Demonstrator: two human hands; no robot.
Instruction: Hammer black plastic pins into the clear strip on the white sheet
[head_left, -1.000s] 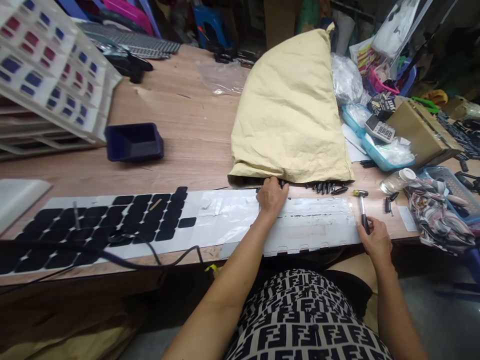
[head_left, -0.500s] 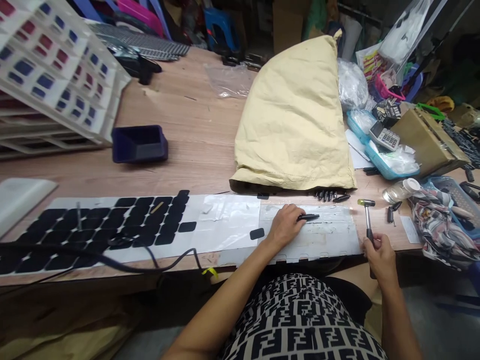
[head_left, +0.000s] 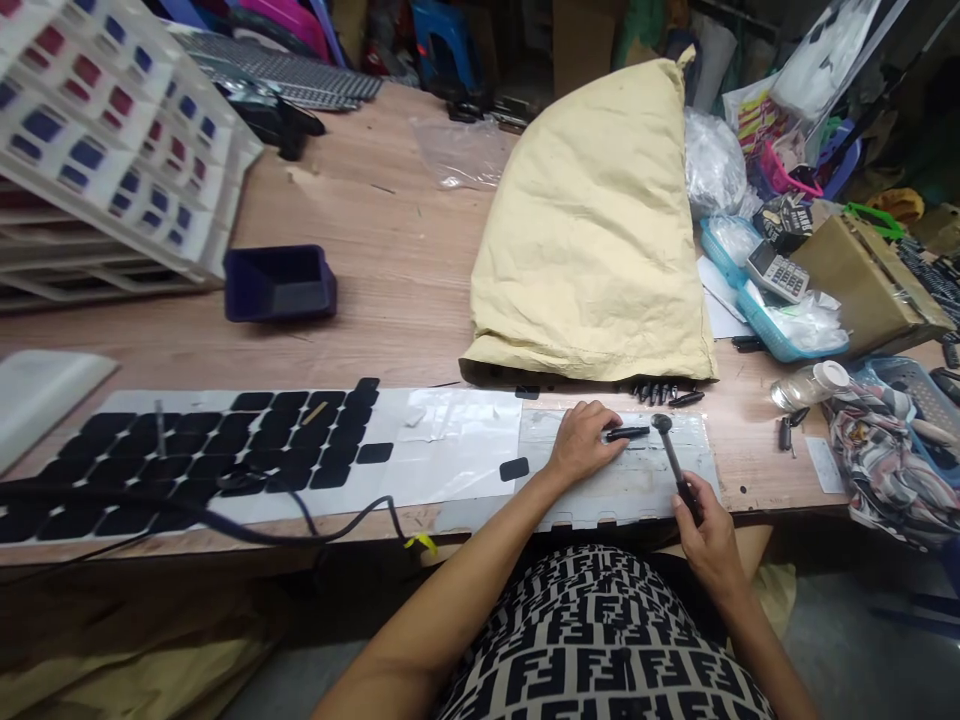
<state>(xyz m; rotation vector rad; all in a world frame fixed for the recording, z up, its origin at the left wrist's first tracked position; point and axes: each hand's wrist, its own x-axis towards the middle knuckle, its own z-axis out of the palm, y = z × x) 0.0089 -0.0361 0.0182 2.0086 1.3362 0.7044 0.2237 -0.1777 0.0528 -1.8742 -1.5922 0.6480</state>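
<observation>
Your left hand [head_left: 589,440] is over the worn grey-white flat board [head_left: 570,495] along the near edge of the tabletop [head_left: 382,300], fingertips closed on the left end of a slim black rod-like piece [head_left: 628,433]. Those fingertips cover that end, so its full shape cannot be told. Your right hand [head_left: 703,520] grips the black handle of a small metal-shafted hammer [head_left: 677,468]; your fingers hide part of the handle, and the head is above the board, to the right of the black piece. Whether the head touches the board is hard to tell.

Beyond the board, a row of small black pointed pieces [head_left: 656,393] lies by the open lower edge of a large cream-yellow sack [head_left: 592,230]; the sack's fold may hide some, and its inside is too dark to read. To your left, a white sheet with black rounded patches [head_left: 450,440] is crossed by a black cable [head_left: 247,530], cut off at the left of the view. The white plastic crate [head_left: 150,130] is cut off there too.

Your top [head_left: 577,640] carries a repeated F-shaped letter pattern. Toward the right, a small black box [head_left: 784,220] has pale lettering too small to read surely, and the keys of the grey calculator [head_left: 778,272] are illegible.
</observation>
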